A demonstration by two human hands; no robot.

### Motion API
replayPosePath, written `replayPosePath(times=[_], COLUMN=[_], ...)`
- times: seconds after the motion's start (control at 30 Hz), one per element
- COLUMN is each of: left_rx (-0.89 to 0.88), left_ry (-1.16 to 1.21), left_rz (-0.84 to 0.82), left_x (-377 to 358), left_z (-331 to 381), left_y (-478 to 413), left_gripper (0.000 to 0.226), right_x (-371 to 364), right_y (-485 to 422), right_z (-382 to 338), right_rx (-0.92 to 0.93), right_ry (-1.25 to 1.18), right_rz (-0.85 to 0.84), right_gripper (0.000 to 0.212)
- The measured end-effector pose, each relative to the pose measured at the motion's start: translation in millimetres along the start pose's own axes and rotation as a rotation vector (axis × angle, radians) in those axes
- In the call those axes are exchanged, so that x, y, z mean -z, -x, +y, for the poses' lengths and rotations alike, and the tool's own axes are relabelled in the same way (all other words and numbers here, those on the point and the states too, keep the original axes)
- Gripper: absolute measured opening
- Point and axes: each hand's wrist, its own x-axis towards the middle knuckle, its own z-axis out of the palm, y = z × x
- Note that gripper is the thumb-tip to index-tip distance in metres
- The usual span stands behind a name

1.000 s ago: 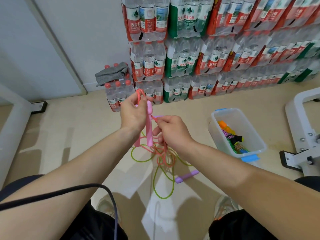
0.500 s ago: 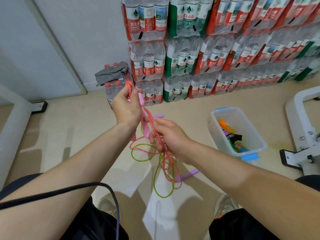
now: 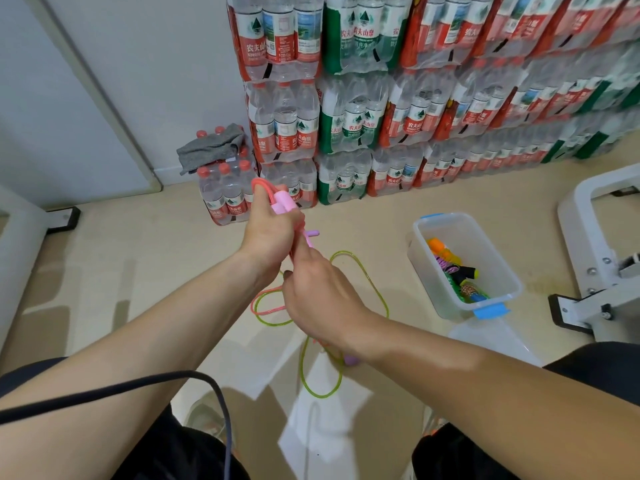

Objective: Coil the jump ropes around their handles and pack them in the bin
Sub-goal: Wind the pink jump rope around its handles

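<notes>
Centre of frame: left grip (image 3: pixel 268 233), a bare hand, is clenched round the two pink handles (image 3: pixel 284 201), held together and pointing up and away; a short bend of the pink rope (image 3: pixel 266 308) arches over the top of them. Right grip (image 3: pixel 318 299), just below and touching the left, is curled on the same rope where it leaves the handles; from this angle I cannot tell how many turns are already on. Slack from the pink rope hangs in a loop at lower left of the hands and reappears under the right wrist. Judgement: winding of this rope is under way, not finished. Green rope (image 3: pixel 367 282) lies uncoiled on the floor (image 3: pixel 138 271) beneath the hands, its loops running to centre bottom; one purple handle (image 3: pixel 313 233) shows just past the fingers, another is partly hidden by the right wrist. This one looks untouched. Bin (image 3: pixel 429 271), clear plastic, sits on the floor at right of centre, well apart from the hands, and already holds several bundled ropes (image 3: pixel 453 271) in orange, purple, black and green. Left to do, by my reading: finish the pink coil, bin it, then coil and bin the green rope.
</notes>
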Motion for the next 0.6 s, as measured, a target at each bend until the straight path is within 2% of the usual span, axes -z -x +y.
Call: replayPosePath(times=[0.1,0.17,0.3,0.4,0.47,0.6], left_rx=[-0.029,-0.026,0.056,0.126,0.123,0.104], left_ry=[-0.024,-0.053,0.030,0.152,0.168,0.072], left_rz=[0.106,0.133,-0.010,-0.125,-0.193,-0.166], left_x=[7.9,10.7,8.9,13.3,15.0,18.0], left_z=[-2.4,-2.1,-1.5,-3.3,1.7,8.0], left_y=[-11.2,-10.5,-4.5,-11.1,-10.2,-9.6], left_gripper=[0.024,0.023,0.025,0.044,0.047,0.034], right_x=[-5.3,-12.2,-19.5,-19.9,-19.3,-20.2], right_y=[6.9,16.1,27.2,24.5,20.9,18.6], right_z=[-7.1,-12.8,-9.5,-1.2,3.2,8.9], right_rx=[0.027,0.051,0.070,0.105,0.134,0.148], right_ry=[0.054,0.073,0.053,0.138,0.225,0.291], right_rz=[-0.004,-0.016,-0.018,-0.011,0.001,0.009], right_gripper=[0.081,0.082,0.078,0.084,0.087,0.092])
